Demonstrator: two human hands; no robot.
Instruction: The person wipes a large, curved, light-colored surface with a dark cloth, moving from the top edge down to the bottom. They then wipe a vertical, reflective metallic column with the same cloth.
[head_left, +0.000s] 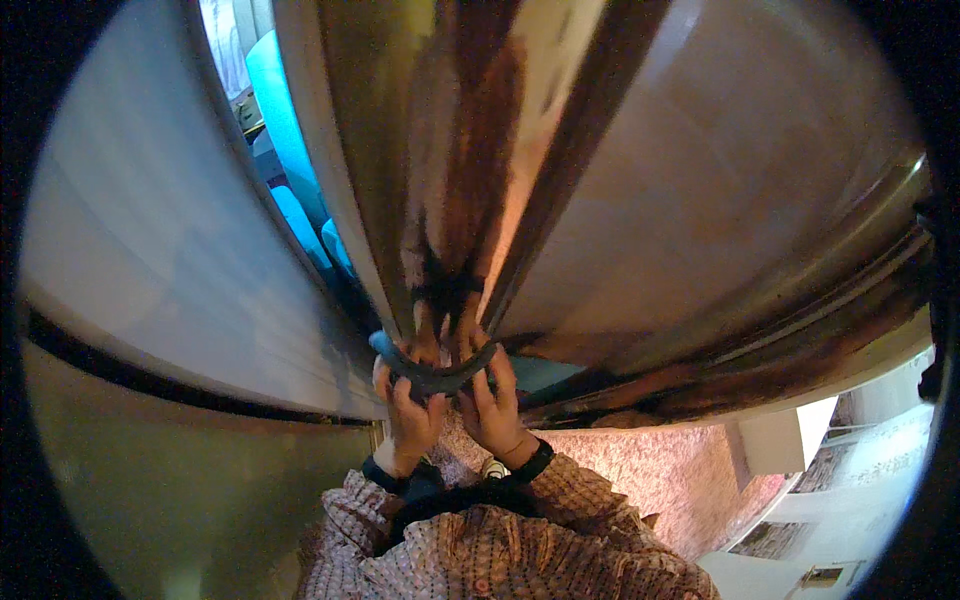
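A dark curved strip (442, 373), bent like a U, runs between my two hands at the foot of a tall glossy brown panel (465, 150). My left hand (411, 420) grips its left part, near a small blue end piece (381, 343). My right hand (495, 411) has its fingers bent over the right part. The glossy panel mirrors my hands and arms. What the strip is made of, and whether it is fixed to the panel, I cannot tell.
A large pale panel (187, 247) stands on the left, with bright cyan objects (289, 127) in the gap beside it. Another wide shiny panel (697, 180) is on the right. Pinkish carpet (652, 472) and a pale box-like object (776, 441) lie at lower right.
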